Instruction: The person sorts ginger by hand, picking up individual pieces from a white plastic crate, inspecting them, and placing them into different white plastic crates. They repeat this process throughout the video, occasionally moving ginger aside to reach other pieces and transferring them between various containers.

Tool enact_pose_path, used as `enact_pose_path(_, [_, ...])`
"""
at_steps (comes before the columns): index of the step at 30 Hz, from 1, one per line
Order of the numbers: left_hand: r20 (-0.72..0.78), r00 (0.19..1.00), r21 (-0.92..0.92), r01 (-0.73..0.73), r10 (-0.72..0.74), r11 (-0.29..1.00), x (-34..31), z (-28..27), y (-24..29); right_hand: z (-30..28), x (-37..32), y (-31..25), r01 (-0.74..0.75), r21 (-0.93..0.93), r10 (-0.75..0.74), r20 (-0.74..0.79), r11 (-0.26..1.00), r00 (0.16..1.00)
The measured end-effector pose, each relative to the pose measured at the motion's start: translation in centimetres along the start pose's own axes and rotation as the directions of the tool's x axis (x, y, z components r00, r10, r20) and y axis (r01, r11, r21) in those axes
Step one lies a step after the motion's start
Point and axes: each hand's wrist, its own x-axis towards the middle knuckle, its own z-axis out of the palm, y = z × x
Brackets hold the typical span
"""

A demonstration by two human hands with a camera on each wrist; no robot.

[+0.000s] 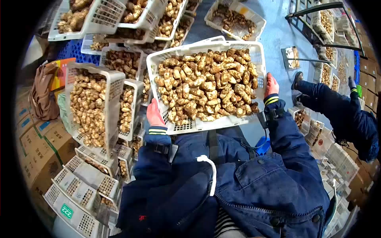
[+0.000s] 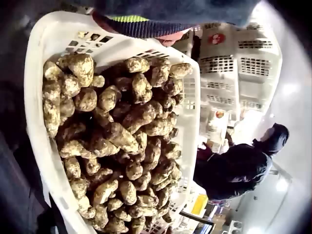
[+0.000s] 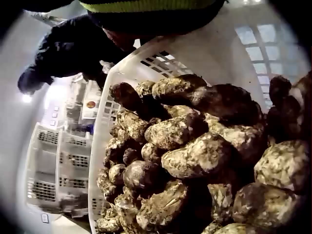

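A white plastic crate [image 1: 206, 127] full of brown, knobbly tubers [image 1: 206, 83] is held level in front of the body in the head view. My left hand [image 1: 154, 113] grips its left end near the front corner, and my right hand [image 1: 271, 85] grips its right end. The fingers are partly hidden by the crate walls. In the left wrist view the crate rim [image 2: 36, 97] surrounds the heaped tubers [image 2: 122, 136], and a bit of the left hand [image 2: 170, 38] shows at the top. The right wrist view shows tubers [image 3: 195, 156] close up beside the crate wall [image 3: 100, 146].
Stacked crates of tubers [image 1: 89, 107] stand at the left beside cardboard boxes [image 1: 39, 146]. Another crate [image 1: 234, 20] lies on the blue floor [image 1: 274, 43] ahead. A metal frame [image 1: 325, 8] and a second person [image 1: 337, 107] are at the right, with more crates [image 1: 337, 158].
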Motion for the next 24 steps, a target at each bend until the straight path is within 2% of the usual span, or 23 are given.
enact_pose_path(1, [0.084, 0.996, 0.071, 0.038, -0.044, 0.997, 0.5, -1.3, -1.2, -1.0, 2.0, 2.4, 0.006, -0.044, -0.005, 0.025, 0.999, 1.0])
enact_pose_path(2, [0.064, 0.997, 0.107, 0.046, -0.054, 0.993, 1.1, -1.5, -2.1, 0.0, 2.0, 3.5, 0.026, 0.043, -0.024, -0.043, 0.999, 0.999])
enact_pose_path(3, [0.034, 0.997, 0.14, 0.065, -0.071, 0.988, 0.6, -1.1, -3.1, -0.7, 3.5, 5.5, 0.0, 0.094, 0.004, -0.035, 0.996, 0.999])
enact_pose_path(4, [0.036, 0.994, 0.038, 0.102, -0.104, 0.994, 0.1, -0.8, -4.0, -1.7, 4.5, 7.2, -0.017, 0.048, 0.018, -0.02, 0.999, 1.0])
enact_pose_path(5, [0.108, 0.989, -0.01, 0.1, -0.099, 0.995, -0.6, -0.1, -4.2, -1.9, 5.7, 8.6, -0.023, 0.013, 0.023, -0.004, 1.0, 1.0])
enact_pose_path(6, [0.073, 0.987, 0.075, 0.137, -0.142, 0.988, -0.4, 0.1, -4.7, -0.6, 5.6, 8.9, 0.027, 0.014, -0.026, -0.106, 1.0, 0.994])
enact_pose_path(7, [0.028, 0.982, 0.159, 0.182, -0.189, 0.97, -0.1, -0.1, -5.5, -0.4, 6.6, 10.1, 0.073, 0.009, -0.072, -0.115, 0.997, 0.991])
enact_pose_path(8, [0.038, 0.969, 0.178, 0.234, -0.244, 0.956, 0.6, -0.4, -6.1, -0.6, 7.1, 10.6, 0.043, -0.058, -0.048, -0.084, 0.997, 0.995])
enact_pose_path(9, [-0.041, 0.945, 0.246, 0.325, -0.325, 0.913, 0.9, -0.1, -6.2, -0.6, 7.6, 11.1, 0.016, -0.12, -0.023, -0.053, 0.993, 0.998])
enact_pose_path(11, [0.103, 0.945, 0.161, 0.291, -0.31, 0.943, 2.2, -1.1, -8.1, -0.7, 8.8, 12.1, 0.063, -0.233, -0.073, -0.038, 0.97, 0.997])
enact_pose_path(13, [0.118, 0.961, 0.189, 0.225, -0.25, 0.956, 3.2, -1.5, -9.5, -0.1, 10.3, 13.8, 0.046, -0.085, -0.055, -0.107, 0.995, 0.993])
enact_pose_path(15, [0.173, 0.965, 0.165, 0.167, -0.196, 0.972, 3.4, -1.0, -9.5, 0.0, 10.7, 14.4, 0.049, -0.121, -0.056, -0.052, 0.991, 0.997])
enact_pose_path(16, [0.232, 0.945, 0.157, 0.199, -0.232, 0.967, 4.1, -1.2, -9.9, 0.2, 11.1, 14.6, 0.056, -0.116, -0.063, -0.058, 0.992, 0.996])
enact_pose_path(17, [0.217, 0.958, 0.23, 0.136, -0.187, 0.964, 4.3, -1.7, -10.3, 0.4, 11.7, 15.1, 0.063, -0.108, -0.07, -0.062, 0.992, 0.996])
enact_pose_path(18, [0.197, 0.957, 0.199, 0.176, -0.215, 0.964, 4.5, -2.1, -10.8, 0.7, 12.1, 15.5, 0.056, -0.039, -0.06, -0.116, 0.998, 0.991])
enact_pose_path(19, [0.178, 0.954, 0.164, 0.214, -0.242, 0.963, 4.8, -2.4, -11.3, 0.6, 12.4, 15.8, 0.002, -0.061, -0.01, -0.139, 0.998, 0.99])
enact_pose_path(20, [0.19, 0.959, 0.268, 0.154, -0.208, 0.951, 4.7, -2.2, -11.4, 0.5, 12.8, 15.9, 0.008, -0.097, -0.018, -0.106, 0.995, 0.994])
enact_pose_path(21, [0.187, 0.957, 0.267, 0.169, -0.223, 0.949, 4.6, -2.5, -11.7, -0.1, 12.7, 15.7, 0.012, -0.137, -0.023, -0.08, 0.99, 0.997])
enact_pose_path(23, [0.217, 0.952, 0.236, 0.165, -0.218, 0.958, 4.7, -2.9, -11.9, -0.7, 12.2, 14.2, -0.047, -0.428, 0.018, -0.071, 0.902, 0.997])
enact_pose_path(24, [0.218, 0.945, 0.205, 0.198, -0.242, 0.958, 4.5, -2.5, -11.5, 0.1, 11.6, 13.1, 0.133, -0.663, -0.111, 0.076, 0.737, 0.991])
